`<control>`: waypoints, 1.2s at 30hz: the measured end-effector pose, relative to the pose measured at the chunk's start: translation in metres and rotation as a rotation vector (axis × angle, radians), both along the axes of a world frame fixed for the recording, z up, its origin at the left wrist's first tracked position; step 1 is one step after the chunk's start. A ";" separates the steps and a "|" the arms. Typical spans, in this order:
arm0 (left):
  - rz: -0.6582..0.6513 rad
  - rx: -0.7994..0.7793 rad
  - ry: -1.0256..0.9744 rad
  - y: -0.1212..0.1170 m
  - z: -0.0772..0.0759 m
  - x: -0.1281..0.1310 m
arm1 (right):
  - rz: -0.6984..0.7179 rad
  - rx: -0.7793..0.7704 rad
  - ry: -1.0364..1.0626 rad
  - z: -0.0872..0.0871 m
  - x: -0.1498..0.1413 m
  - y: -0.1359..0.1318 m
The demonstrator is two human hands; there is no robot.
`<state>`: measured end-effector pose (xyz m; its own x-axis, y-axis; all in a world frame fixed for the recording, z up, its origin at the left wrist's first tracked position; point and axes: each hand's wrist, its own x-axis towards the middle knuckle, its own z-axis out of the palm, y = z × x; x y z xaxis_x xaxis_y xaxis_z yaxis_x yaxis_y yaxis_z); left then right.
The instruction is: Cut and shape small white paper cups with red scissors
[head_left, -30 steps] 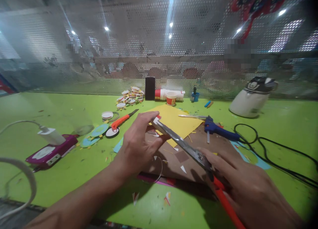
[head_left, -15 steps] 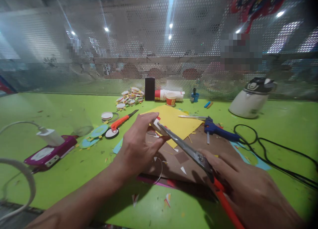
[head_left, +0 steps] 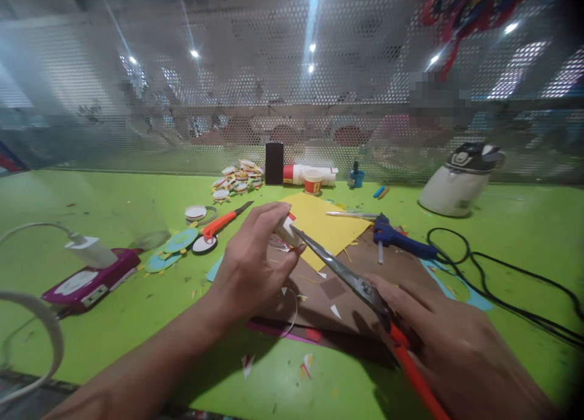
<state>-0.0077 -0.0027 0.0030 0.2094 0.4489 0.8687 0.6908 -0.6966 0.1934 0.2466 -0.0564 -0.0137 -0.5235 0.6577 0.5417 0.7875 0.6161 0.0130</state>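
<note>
My left hand (head_left: 249,265) pinches a small white and red paper piece (head_left: 285,228) between thumb and fingers, above a brown card sheet (head_left: 360,268). My right hand (head_left: 449,347) grips the red handles of large scissors (head_left: 340,268). The blades point up and left, and their tips sit right at the paper piece. A yellow sheet (head_left: 328,225) lies just behind the blades.
A blue glue gun (head_left: 399,239) and its black cable (head_left: 502,274) lie to the right, with a white appliance (head_left: 458,180) behind. An orange utility knife (head_left: 223,219), paper discs (head_left: 237,178), a black phone (head_left: 274,163), a purple device (head_left: 91,278) and paper scraps are spread on the green table (head_left: 114,323).
The scissor blades have closed slightly and drawn nearer the paper piece. My left hand has turned the piece a little; both hands stay in place.
</note>
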 end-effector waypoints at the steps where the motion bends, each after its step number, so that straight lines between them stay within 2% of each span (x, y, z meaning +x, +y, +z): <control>1: -0.010 0.002 0.010 0.000 0.001 -0.001 | -0.002 0.005 -0.004 0.000 0.000 0.000; 11: -0.083 -0.031 0.071 0.003 0.009 -0.010 | -0.034 0.065 0.012 0.006 -0.002 0.007; 17: -0.111 -0.077 0.065 0.006 0.010 -0.015 | -0.037 -0.157 0.120 0.009 -0.001 0.010; 21: -0.157 -0.112 0.018 0.007 0.009 -0.015 | -0.043 -0.215 0.243 0.016 -0.002 0.012; 24: -0.287 -0.295 -0.154 0.005 0.009 -0.013 | -0.067 -0.229 0.222 0.016 -0.001 0.013; 28: -0.537 -0.533 -0.372 0.002 0.013 -0.010 | -0.207 -0.238 0.003 0.008 0.002 0.018; 32: -0.633 -0.569 -0.454 -0.001 0.016 -0.008 | -0.209 -0.236 -0.114 0.001 -0.001 0.019; 36: -0.614 -0.559 -0.453 -0.001 0.016 -0.008 | -0.132 -0.220 -0.077 -0.001 -0.007 0.016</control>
